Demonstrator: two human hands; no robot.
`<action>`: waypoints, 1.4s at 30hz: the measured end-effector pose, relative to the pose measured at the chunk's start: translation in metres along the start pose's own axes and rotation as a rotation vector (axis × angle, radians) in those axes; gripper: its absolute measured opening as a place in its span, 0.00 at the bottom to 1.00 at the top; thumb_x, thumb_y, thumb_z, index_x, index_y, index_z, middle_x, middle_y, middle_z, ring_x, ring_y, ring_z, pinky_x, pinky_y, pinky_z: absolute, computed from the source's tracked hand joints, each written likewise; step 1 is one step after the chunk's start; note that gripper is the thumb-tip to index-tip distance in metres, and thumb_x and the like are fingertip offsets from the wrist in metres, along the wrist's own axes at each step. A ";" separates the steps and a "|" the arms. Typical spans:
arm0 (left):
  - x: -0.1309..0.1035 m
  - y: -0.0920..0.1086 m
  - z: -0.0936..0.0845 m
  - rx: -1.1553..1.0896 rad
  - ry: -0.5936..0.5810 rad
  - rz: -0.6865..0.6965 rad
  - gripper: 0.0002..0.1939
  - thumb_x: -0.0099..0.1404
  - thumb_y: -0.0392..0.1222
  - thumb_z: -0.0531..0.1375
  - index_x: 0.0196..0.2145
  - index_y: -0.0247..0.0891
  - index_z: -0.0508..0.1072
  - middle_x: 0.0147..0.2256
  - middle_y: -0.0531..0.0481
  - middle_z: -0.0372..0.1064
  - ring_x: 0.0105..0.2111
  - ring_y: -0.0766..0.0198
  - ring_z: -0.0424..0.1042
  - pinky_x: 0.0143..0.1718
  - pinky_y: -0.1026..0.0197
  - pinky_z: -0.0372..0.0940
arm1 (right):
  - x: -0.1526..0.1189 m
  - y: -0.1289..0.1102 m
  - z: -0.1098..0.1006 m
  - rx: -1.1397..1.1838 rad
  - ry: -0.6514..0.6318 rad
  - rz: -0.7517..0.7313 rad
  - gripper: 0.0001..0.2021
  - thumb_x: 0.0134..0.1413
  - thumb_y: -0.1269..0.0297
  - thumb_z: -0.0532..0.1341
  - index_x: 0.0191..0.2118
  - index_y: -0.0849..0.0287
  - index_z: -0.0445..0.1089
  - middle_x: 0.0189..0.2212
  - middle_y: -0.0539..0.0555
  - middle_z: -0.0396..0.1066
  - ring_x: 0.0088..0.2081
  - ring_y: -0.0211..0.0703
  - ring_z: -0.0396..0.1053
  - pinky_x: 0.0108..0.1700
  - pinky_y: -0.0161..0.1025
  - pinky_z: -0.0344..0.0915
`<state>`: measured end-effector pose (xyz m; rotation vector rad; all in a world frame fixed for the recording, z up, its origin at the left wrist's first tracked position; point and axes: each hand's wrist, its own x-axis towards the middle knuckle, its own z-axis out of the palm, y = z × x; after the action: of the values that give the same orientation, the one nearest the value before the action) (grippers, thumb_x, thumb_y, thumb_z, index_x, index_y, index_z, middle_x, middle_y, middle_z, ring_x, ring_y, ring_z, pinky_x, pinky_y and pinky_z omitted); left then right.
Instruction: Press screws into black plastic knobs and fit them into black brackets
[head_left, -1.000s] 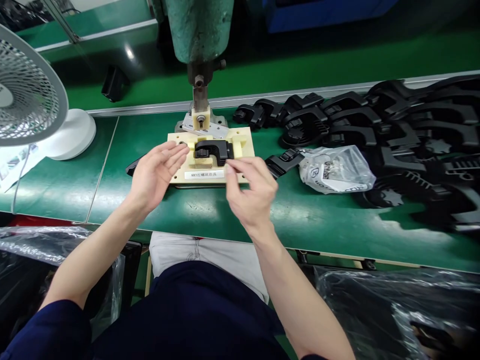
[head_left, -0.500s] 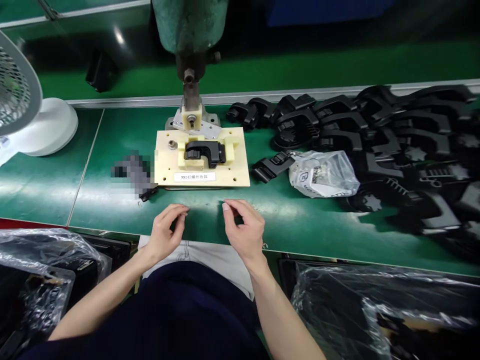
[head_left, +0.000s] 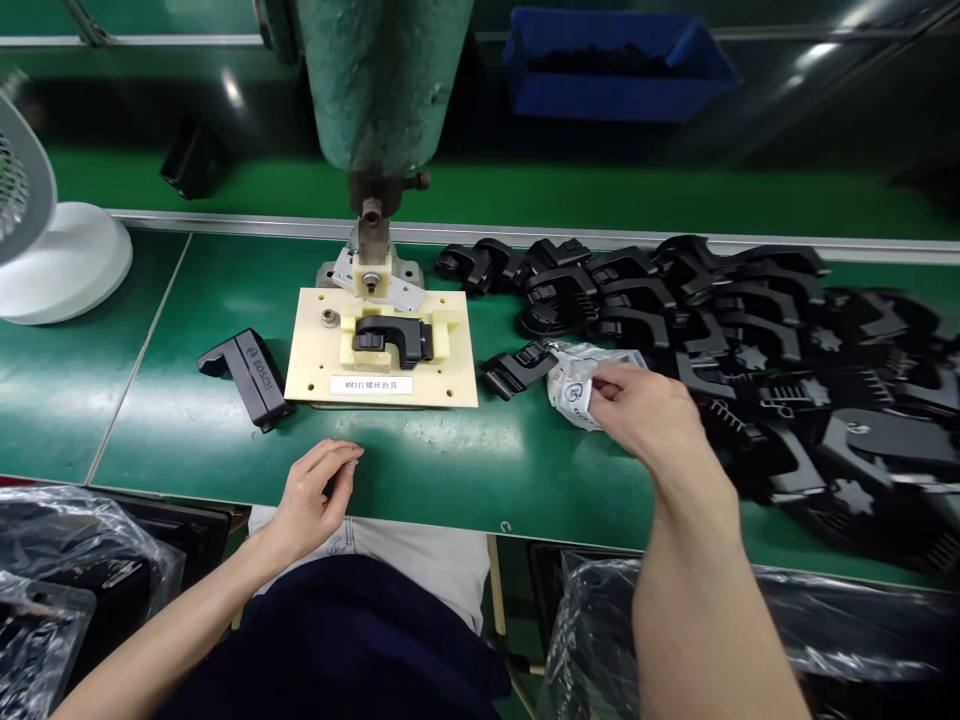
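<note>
My right hand [head_left: 637,410] is at a crumpled clear plastic bag [head_left: 574,385] with printing. Its fingers are curled and partly hidden in the bag's opening, so what they grip cannot be seen. Low over the front of the bench, my left hand [head_left: 319,490] is closed in a pinch; anything between its fingertips is too small to name. A black curved plastic part [head_left: 394,337] sits in the cream fixture [head_left: 315,365], under the green press head [head_left: 382,90]. Left of the fixture lies a black housing [head_left: 255,380] marked BOSCH. Another black part [head_left: 517,370] lies against the bag.
Many black plastic parts [head_left: 637,300] are heaped along the right of the green bench [head_left: 450,470]. A white fan base [head_left: 67,265] stands at left. Behind is a blue bin [head_left: 622,80]. Plastic-lined containers [head_left: 600,620] flank my lap below the bench edge.
My right hand has moved from the bench front to the right, into the bag's opening. My left hand keeps its pinch at nearly the same place. The view has shifted.
</note>
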<state>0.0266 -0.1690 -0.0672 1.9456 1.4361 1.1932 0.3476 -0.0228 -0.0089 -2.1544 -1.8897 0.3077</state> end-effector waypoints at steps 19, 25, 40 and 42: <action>0.001 0.003 0.010 0.181 -0.008 0.084 0.11 0.63 0.26 0.54 0.40 0.35 0.71 0.34 0.43 0.74 0.34 0.62 0.74 0.35 0.61 0.70 | -0.022 0.023 0.046 0.455 0.508 -0.095 0.06 0.41 0.61 0.55 0.25 0.57 0.64 0.24 0.54 0.70 0.23 0.39 0.65 0.29 0.38 0.66; 0.000 0.003 0.010 0.200 -0.012 0.043 0.11 0.64 0.28 0.54 0.40 0.37 0.72 0.35 0.43 0.74 0.35 0.61 0.75 0.36 0.59 0.71 | -0.023 0.024 0.045 0.444 0.539 -0.156 0.06 0.45 0.63 0.55 0.26 0.57 0.67 0.25 0.56 0.71 0.24 0.39 0.66 0.29 0.37 0.64; 0.000 0.001 0.010 0.149 -0.008 0.047 0.11 0.64 0.27 0.53 0.39 0.36 0.72 0.35 0.43 0.74 0.35 0.61 0.74 0.35 0.60 0.70 | -0.025 0.026 0.052 0.469 0.580 -0.018 0.11 0.47 0.57 0.57 0.30 0.61 0.70 0.27 0.60 0.72 0.27 0.45 0.69 0.34 0.42 0.67; 0.000 0.001 0.010 0.153 -0.009 0.055 0.11 0.64 0.28 0.53 0.39 0.36 0.72 0.35 0.43 0.74 0.35 0.61 0.74 0.35 0.60 0.70 | -0.022 0.029 0.054 0.484 0.605 0.001 0.13 0.46 0.56 0.57 0.30 0.61 0.70 0.27 0.61 0.72 0.27 0.46 0.70 0.34 0.43 0.68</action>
<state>0.0353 -0.1678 -0.0720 2.1027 1.5174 1.1259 0.3542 -0.0456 -0.0692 -1.6719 -1.3099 0.0799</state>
